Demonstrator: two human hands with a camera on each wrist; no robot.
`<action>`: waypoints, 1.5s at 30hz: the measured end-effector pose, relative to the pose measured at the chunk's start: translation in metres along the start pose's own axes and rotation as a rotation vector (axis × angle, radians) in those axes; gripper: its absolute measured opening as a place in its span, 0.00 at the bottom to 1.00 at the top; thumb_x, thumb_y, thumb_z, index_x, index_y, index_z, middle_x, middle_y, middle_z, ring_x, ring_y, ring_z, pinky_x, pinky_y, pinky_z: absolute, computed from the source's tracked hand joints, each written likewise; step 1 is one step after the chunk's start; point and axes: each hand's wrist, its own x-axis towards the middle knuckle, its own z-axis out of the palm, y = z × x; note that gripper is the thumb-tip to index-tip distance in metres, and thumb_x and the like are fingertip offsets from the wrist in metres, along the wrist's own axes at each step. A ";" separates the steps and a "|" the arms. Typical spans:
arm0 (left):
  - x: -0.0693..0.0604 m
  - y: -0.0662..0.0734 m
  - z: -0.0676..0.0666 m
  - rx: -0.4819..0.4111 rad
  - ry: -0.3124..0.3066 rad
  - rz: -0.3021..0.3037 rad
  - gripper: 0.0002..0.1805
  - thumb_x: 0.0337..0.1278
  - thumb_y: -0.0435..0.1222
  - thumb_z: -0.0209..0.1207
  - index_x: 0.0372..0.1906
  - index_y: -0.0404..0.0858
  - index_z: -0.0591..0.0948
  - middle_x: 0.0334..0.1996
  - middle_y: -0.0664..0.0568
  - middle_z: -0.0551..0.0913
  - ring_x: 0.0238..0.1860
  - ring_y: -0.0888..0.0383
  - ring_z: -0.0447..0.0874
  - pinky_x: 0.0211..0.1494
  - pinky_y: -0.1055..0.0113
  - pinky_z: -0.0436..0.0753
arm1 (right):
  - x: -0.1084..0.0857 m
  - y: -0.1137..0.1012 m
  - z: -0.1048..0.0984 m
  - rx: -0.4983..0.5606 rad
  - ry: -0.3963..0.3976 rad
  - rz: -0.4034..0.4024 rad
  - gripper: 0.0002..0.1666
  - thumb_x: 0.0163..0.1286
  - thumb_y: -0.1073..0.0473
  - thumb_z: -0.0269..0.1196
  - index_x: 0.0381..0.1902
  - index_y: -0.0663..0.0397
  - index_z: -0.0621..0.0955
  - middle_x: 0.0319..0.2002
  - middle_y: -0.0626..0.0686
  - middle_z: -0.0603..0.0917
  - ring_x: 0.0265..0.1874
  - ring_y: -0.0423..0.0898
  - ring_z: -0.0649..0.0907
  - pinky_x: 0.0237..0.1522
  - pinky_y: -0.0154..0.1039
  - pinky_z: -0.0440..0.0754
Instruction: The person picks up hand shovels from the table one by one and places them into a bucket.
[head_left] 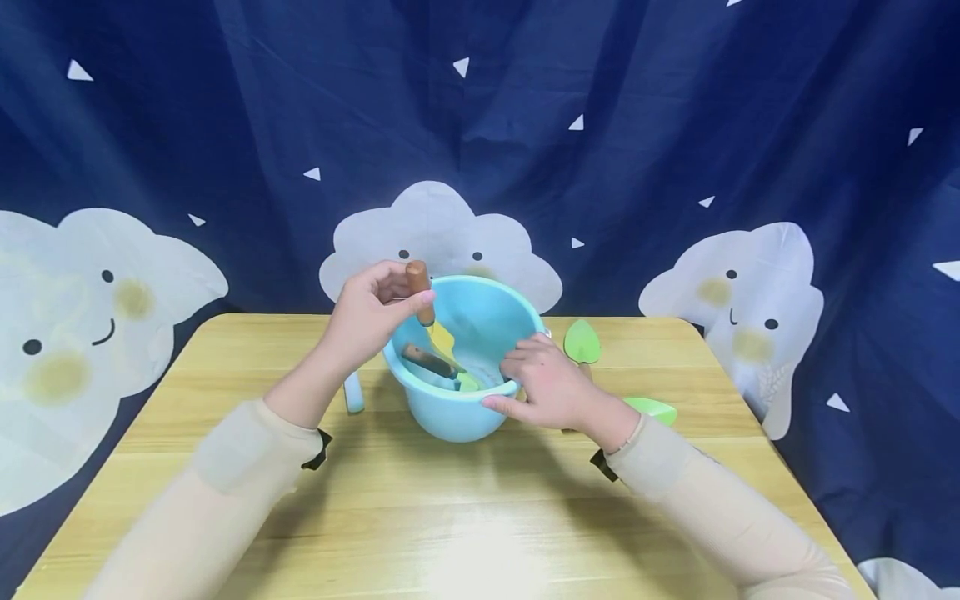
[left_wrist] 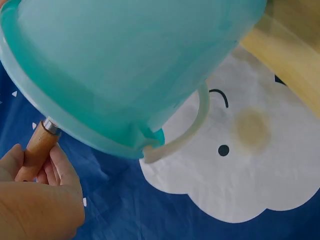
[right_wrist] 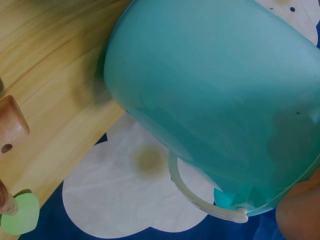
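Note:
A light blue bucket (head_left: 450, 417) stands on the table, tilted so that its mouth faces me. My left hand (head_left: 375, 308) pinches the wooden handle of a small garden tool (head_left: 422, 292) over the bucket's left rim. The tool's yellow head points down into the bucket; its exact shape is partly hidden. Inside lies another tool (head_left: 427, 360) with a brown handle and a light green end. My right hand (head_left: 551, 379) grips the bucket's front right rim, thumb outside and fingers over the edge. In the left wrist view, my fingers hold the wooden handle (left_wrist: 37, 150) beside the rim.
Right of the bucket lie two small green-headed tools, one leaf-shaped trowel (head_left: 582, 342) farther back and another green head (head_left: 652, 409) near my right wrist. A pale blue piece (head_left: 353, 393) lies left of the bucket. A dark blue curtain (head_left: 510, 125) hangs behind the table.

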 end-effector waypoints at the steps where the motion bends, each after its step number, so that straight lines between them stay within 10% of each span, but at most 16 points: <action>1: 0.000 -0.001 0.001 -0.004 -0.003 -0.002 0.18 0.58 0.40 0.71 0.49 0.35 0.82 0.43 0.46 0.86 0.45 0.56 0.84 0.54 0.66 0.80 | 0.000 0.000 0.000 0.001 0.000 0.000 0.39 0.71 0.22 0.38 0.17 0.46 0.66 0.18 0.41 0.62 0.23 0.42 0.64 0.39 0.41 0.65; 21: 0.000 -0.019 0.020 0.005 -0.046 -0.047 0.17 0.58 0.40 0.70 0.49 0.37 0.82 0.45 0.48 0.86 0.48 0.54 0.85 0.52 0.61 0.81 | 0.000 0.000 0.001 -0.004 0.003 0.005 0.38 0.71 0.22 0.37 0.17 0.44 0.65 0.18 0.40 0.63 0.24 0.42 0.65 0.39 0.41 0.65; 45: -0.001 -0.021 0.028 0.245 -0.081 -0.102 0.17 0.58 0.40 0.70 0.50 0.41 0.81 0.44 0.51 0.86 0.52 0.52 0.85 0.55 0.54 0.80 | 0.001 0.000 0.002 -0.018 0.023 -0.006 0.39 0.71 0.21 0.35 0.17 0.45 0.65 0.18 0.41 0.64 0.24 0.43 0.66 0.39 0.42 0.66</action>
